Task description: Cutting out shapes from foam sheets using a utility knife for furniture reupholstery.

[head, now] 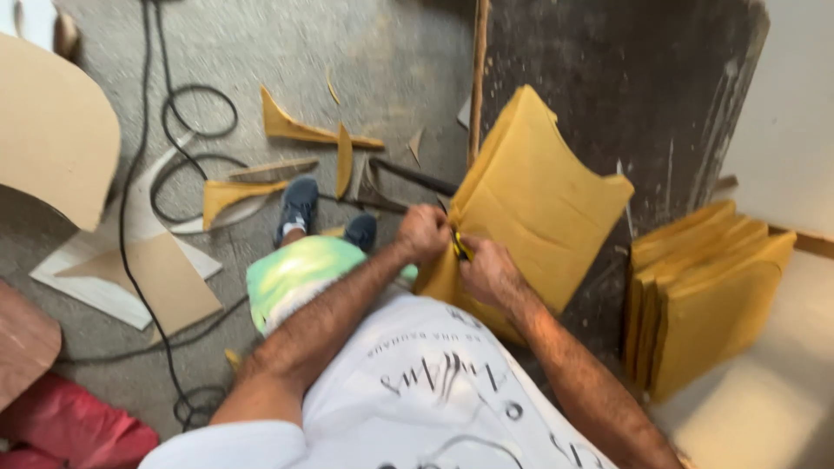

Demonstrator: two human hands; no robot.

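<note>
A thick stack of yellow foam pieces [534, 195] leans tilted against a dark board in front of me. My left hand [423, 232] grips the stack's near edge. My right hand [488, 271] presses against the same edge just below, closed on a small yellow and black tool [458, 247] between the two hands. What kind of tool it is cannot be made out through the blur. Both forearms reach forward over my white shirt and green shorts [300, 278].
A second stack of yellow foam pieces [704, 295] stands upright at the right by a white wall. Yellow offcuts [295, 130] and black cables [187, 139] lie on the grey floor. A wooden stick [477, 78] stands upright. Curved boards [52, 130] sit at left, red cloth [78, 430] lower left.
</note>
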